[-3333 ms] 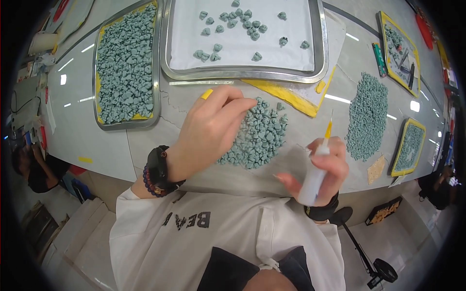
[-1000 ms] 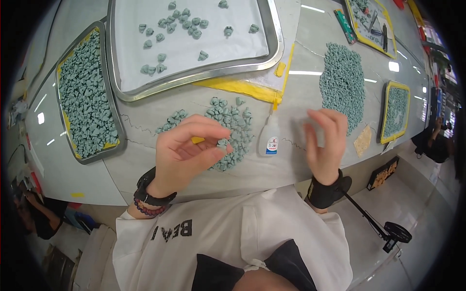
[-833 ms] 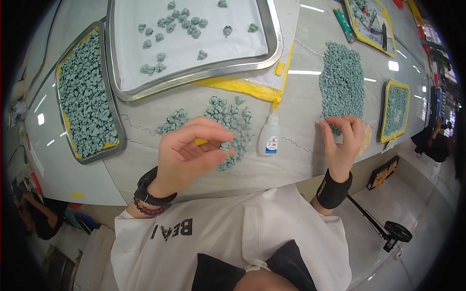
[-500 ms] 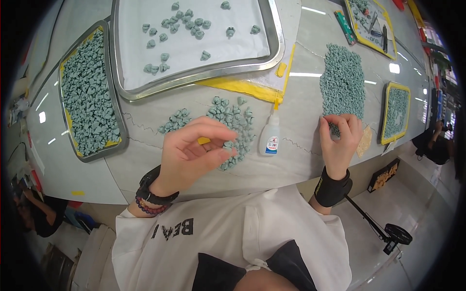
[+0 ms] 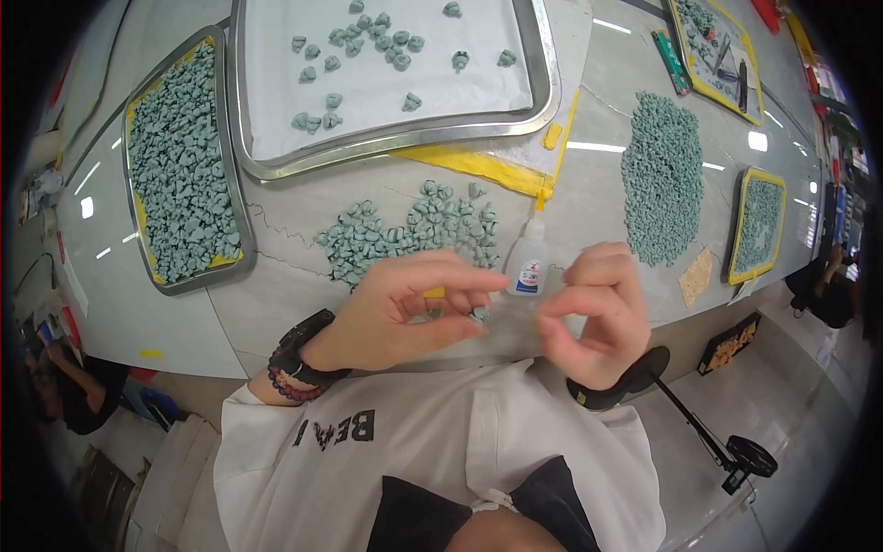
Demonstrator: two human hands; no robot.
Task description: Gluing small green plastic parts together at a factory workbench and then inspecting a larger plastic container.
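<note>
Toward the left edge of the worktop (image 5: 276, 304) sits a narrow metal tray (image 5: 179, 161) lined in yellow and packed with small grey-green pieces. Beside it, along the far edge, a larger metal tray (image 5: 391, 147) lined in white carries only a scatter of the same pieces. A loose heap of green pieces (image 5: 405, 235) lies on the bare worktop just in front of that big tray. At the near edge, the left hand (image 5: 405, 308) is curled with thumb and fingers pinched together on a small green piece (image 5: 478, 315), with something yellow tucked under the fingers. A small white glue bottle (image 5: 527, 262) with a yellow tip stands upright between the two hands, just behind them. The right hand (image 5: 593, 313) is loosely curled, fingertips narrow and drawn toward the left hand's; whether it holds anything I cannot tell. Further right lies a bigger mound of pieces (image 5: 662, 175), then a small yellow-rimmed tray (image 5: 759, 225) near the right edge.
</note>
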